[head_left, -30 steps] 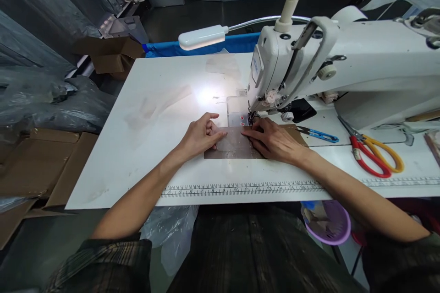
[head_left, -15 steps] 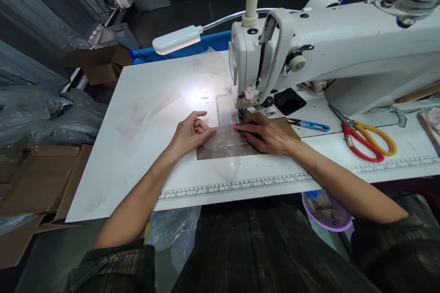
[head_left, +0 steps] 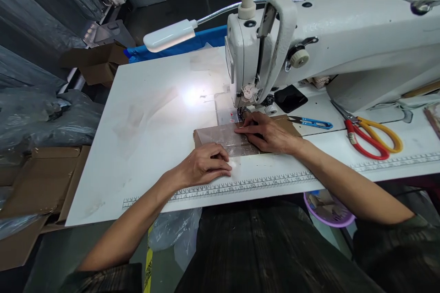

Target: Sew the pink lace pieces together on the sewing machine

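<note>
A brown piece of material (head_left: 227,139) with a shiny clear layer lies flat on the white table (head_left: 147,114) in front of the sewing machine (head_left: 309,50). My right hand (head_left: 266,132) presses on its right part, fingers stretched toward the needle area (head_left: 240,112). At the near edge of the piece rests my left hand (head_left: 204,165), with its fingers curled and their tips on that edge.
Blue thread snips (head_left: 311,122) and red-and-yellow scissors (head_left: 371,135) lie right of my right hand. A gooseneck lamp (head_left: 167,35) lights the table. A ruler strip (head_left: 247,184) runs along the near edge. Cardboard boxes (head_left: 37,178) and plastic bags are on the left, a purple basket (head_left: 328,210) below.
My left hand has moved from the left side of the piece to its near edge. The right hand stays by the needle. The camera has shifted slightly.
</note>
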The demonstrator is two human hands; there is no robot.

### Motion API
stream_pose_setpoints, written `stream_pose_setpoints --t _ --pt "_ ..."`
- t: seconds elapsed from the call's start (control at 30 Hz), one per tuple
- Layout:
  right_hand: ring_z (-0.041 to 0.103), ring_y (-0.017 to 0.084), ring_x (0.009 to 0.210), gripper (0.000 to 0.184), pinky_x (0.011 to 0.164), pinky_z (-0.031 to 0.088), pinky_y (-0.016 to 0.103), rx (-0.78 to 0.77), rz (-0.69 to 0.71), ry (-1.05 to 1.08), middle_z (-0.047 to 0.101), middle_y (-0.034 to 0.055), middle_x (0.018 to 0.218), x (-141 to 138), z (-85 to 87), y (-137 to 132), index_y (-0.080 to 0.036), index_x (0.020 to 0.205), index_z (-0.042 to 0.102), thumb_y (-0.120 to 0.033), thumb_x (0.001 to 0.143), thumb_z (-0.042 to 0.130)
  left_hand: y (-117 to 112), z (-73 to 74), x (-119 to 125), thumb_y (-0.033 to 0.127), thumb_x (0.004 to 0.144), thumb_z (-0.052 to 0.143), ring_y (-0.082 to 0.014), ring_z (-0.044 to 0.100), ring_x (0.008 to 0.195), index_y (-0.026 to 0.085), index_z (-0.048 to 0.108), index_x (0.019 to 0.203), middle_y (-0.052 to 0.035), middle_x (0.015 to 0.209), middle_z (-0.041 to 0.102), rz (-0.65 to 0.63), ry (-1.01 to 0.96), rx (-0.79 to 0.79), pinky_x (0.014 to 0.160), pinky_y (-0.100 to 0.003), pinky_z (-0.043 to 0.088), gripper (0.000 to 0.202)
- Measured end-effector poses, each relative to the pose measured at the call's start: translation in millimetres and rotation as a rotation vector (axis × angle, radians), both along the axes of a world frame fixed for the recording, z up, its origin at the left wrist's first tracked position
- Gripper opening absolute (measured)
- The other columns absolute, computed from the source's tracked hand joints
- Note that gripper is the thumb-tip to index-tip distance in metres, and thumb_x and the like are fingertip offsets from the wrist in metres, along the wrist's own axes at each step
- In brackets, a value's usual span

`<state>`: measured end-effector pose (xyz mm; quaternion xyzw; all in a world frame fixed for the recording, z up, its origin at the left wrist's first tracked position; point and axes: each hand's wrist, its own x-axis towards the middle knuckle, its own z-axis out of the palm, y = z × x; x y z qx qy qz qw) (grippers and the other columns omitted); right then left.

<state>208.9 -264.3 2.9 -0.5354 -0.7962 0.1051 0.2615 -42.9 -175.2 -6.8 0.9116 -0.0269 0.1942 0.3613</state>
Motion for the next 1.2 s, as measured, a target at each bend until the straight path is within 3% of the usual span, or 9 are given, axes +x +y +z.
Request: stream_pose_setpoints --t 0.27,0.57,1.0,1.1,1.2 --pt "0.060 0.022 0.098 0.033 0.089 0.054 0.042 0.028 0.000 0.048 0.062 0.0102 0.104 -1 2.0 0 -0.022 0.117 0.071 -0.015 0.091 0.051 -3 0.1 -1 0.017 0.088 0.065 -0.0165 0.066 0.081 0.014 0.071 0.090 -0.0098 0.090 0.070 0.054 -0.183 0.062 0.068 -0.031 0.058 0.008" --pt "0.060 0.023 0.098 0.032 0.088 0.055 0.044 0.061 0.017 0.019 0.063 0.0122 0.104 -1 0.5 -1 -0.018 0.114 0.073 -0.016 0.092 0.050 -6 -3.3 1 0.014 0.087 0.064 -0.0168 0.067 0.078 0.013 0.066 0.092 -0.0095 0.094 0.073 0.060 -0.228 0.338 0.068 -0.034 0.058 0.006" --pt "0.063 0.022 0.099 0.034 0.090 0.055 0.039 0.035 -0.028 0.013 0.066 0.0103 0.106 2 7.8 -5 -0.019 0.111 0.074 -0.013 0.088 0.050 -5 -3.1 2 0.013 0.087 0.063 -0.0169 0.070 0.080 0.016 0.068 0.091 -0.0064 0.094 0.075 0.061 -0.243 0.378 0.067 -0.033 0.058 0.007" --pt "0.062 0.021 0.097 0.033 0.086 0.055 0.038 0.034 0.032 0.001 0.066 0.0103 0.105 3 10.8 -8 -0.020 0.111 0.074 -0.015 0.089 0.050 -4 -4.1 3 0.013 0.087 0.063 -0.0168 0.070 0.080 0.017 0.068 0.091 -0.0062 0.094 0.075 0.050 -0.256 0.382 0.066 -0.032 0.058 0.008" --pt "0.059 0.024 0.100 0.032 0.089 0.051 0.044 0.024 0.098 -0.051 0.065 0.0117 0.104 3 10.8 -11 -0.021 0.109 0.075 -0.017 0.088 0.051 -4 -3.4 2 0.012 0.086 0.064 -0.0165 0.069 0.079 0.017 0.068 0.091 -0.0062 0.094 0.075 0.048 -0.259 0.378 0.066 -0.032 0.057 0.008"
